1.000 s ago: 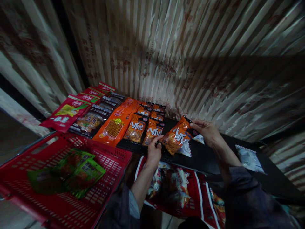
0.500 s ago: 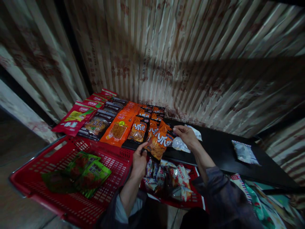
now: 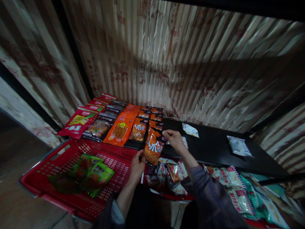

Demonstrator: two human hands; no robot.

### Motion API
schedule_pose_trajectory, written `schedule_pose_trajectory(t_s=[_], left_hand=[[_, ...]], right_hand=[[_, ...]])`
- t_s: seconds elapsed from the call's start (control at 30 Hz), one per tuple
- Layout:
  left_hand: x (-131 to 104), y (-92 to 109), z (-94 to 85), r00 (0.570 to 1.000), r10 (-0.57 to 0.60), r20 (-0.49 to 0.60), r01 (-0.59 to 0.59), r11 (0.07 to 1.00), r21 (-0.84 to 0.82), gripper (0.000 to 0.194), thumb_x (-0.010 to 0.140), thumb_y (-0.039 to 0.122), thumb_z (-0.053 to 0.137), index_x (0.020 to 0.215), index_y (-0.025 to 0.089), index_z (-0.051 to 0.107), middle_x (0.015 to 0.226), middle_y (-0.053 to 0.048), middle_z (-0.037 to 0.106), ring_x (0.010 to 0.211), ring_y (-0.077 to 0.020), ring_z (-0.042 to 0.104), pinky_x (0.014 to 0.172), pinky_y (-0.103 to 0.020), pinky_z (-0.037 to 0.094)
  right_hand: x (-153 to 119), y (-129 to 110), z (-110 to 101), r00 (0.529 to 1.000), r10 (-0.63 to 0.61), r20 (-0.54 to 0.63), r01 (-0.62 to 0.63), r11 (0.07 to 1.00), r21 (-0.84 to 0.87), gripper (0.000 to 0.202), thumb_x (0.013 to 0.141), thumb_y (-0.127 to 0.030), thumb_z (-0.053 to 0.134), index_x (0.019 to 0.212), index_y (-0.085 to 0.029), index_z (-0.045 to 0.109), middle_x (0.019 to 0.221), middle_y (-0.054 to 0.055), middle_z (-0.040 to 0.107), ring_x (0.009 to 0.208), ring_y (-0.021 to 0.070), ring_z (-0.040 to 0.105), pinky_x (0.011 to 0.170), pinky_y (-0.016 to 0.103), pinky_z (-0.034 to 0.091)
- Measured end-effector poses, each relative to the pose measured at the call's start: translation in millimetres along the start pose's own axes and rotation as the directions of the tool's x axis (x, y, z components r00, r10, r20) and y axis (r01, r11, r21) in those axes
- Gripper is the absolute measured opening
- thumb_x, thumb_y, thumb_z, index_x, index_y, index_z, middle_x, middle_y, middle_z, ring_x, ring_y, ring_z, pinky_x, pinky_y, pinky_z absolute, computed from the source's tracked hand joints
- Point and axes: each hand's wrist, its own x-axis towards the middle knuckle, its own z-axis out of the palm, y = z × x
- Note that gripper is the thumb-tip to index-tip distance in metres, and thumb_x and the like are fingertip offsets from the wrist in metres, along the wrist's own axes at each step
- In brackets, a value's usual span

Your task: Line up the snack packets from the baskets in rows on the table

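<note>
An orange and black snack bag is held at the front edge of the black shelf, its printed face toward me. My left hand pinches its lower left side. With closed fingertips, my right hand grips its upper right corner. Behind and left of it lie rows of similar orange bags. Farther left are long orange bags, dark bags and red bags.
A red basket with green packets stands at the lower left. Below the shelf, another container holds white and red packets. White packets lie on the shelf, one farther right. Striped sheeting hangs behind.
The held bag has turned more upright and moved slightly left and down, with my right hand shifting left along with it. The view has shifted a little, showing more packets at the lower right.
</note>
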Motion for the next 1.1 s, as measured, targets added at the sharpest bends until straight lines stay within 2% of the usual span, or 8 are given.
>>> schedule_pose_trajectory(t_s=[0.17,0.33,0.43,0.57,0.73,0.87,0.97,1.1], left_hand=[[-8,8,-0.6,0.991,0.109,0.076,-0.124,0.964,0.236,0.042,0.081,0.024,0.052,0.121,0.012,0.060,0.127,-0.015,0.063,0.121,-0.0250,0.057,0.106,-0.042,0.042],[-22,18,14.2,0.961,0.268,0.069,-0.277,0.919,0.281,0.060,0.082,0.030,0.053,0.138,0.011,0.044,0.138,-0.017,0.054,0.128,-0.0266,0.050,0.110,-0.046,0.038],[-28,24,24.0,0.945,0.324,0.036,-0.315,0.880,0.355,0.070,0.079,0.033,0.059,0.142,0.013,0.037,0.141,-0.017,0.050,0.130,-0.0295,0.048,0.109,-0.048,0.037],[-29,29,30.9,0.941,0.339,-0.011,-0.297,0.839,0.456,0.081,0.076,0.035,0.065,0.145,0.012,0.029,0.143,-0.021,0.046,0.131,-0.0332,0.046,0.107,-0.050,0.038],[-18,35,35.2,0.942,0.332,-0.049,-0.268,0.833,0.485,0.084,0.078,0.039,0.063,0.148,0.013,0.025,0.136,-0.020,0.051,0.124,-0.0323,0.053,0.101,-0.047,0.044],[-2,54,40.7,0.939,0.338,-0.061,-0.263,0.822,0.505,0.085,0.078,0.041,0.064,0.149,0.014,0.025,0.133,-0.019,0.055,0.122,-0.0309,0.054,0.101,-0.044,0.044],[7,67,48.7,0.950,0.306,-0.068,-0.226,0.820,0.526,0.085,0.078,0.040,0.064,0.148,0.012,0.025,0.130,-0.019,0.056,0.123,-0.0310,0.053,0.099,-0.042,0.044],[11,70,62.6,0.958,0.259,-0.120,-0.146,0.806,0.574,0.083,0.078,0.039,0.064,0.147,0.010,0.029,0.127,-0.020,0.058,0.119,-0.0325,0.055,0.098,-0.043,0.044]], right_hand=[[-3,-3,-2,1.000,-0.021,0.015,0.023,0.996,-0.083,0.025,0.074,-0.043,0.061,0.072,-0.020,0.074,0.076,0.002,0.075,0.072,0.0204,0.067,0.067,0.030,0.047],[-5,-3,0,0.997,-0.050,0.058,0.057,0.990,-0.131,0.025,0.076,-0.042,0.061,0.072,-0.021,0.073,0.075,0.002,0.075,0.071,0.0204,0.067,0.065,0.028,0.046],[-4,-4,2,0.997,-0.041,0.065,0.050,0.989,-0.139,0.026,0.077,-0.043,0.060,0.073,-0.021,0.073,0.073,0.001,0.074,0.067,0.0195,0.065,0.062,0.028,0.045],[-1,-4,6,0.997,-0.056,0.058,0.064,0.989,-0.134,0.024,0.076,-0.041,0.060,0.073,-0.021,0.072,0.074,0.001,0.074,0.068,0.0194,0.065,0.065,0.029,0.046],[13,-5,12,0.994,-0.108,0.036,0.111,0.990,-0.093,0.023,0.075,-0.043,0.062,0.075,-0.023,0.073,0.077,0.001,0.075,0.073,0.0207,0.067,0.069,0.030,0.048],[32,-8,11,0.985,-0.170,-0.033,0.169,0.985,-0.028,0.026,0.075,-0.047,0.063,0.078,-0.023,0.073,0.080,0.001,0.075,0.076,0.0208,0.067,0.074,0.032,0.050],[41,-5,9,0.976,-0.201,-0.080,0.206,0.977,0.050,0.036,0.080,-0.052,0.057,0.091,-0.022,0.072,0.090,0.003,0.075,0.083,0.0207,0.067,0.081,0.033,0.050],[39,16,11,0.978,-0.110,-0.180,0.124,0.990,0.067,0.048,0.085,-0.059,0.047,0.105,-0.021,0.068,0.100,0.006,0.073,0.092,0.0213,0.065,0.083,0.034,0.051]])
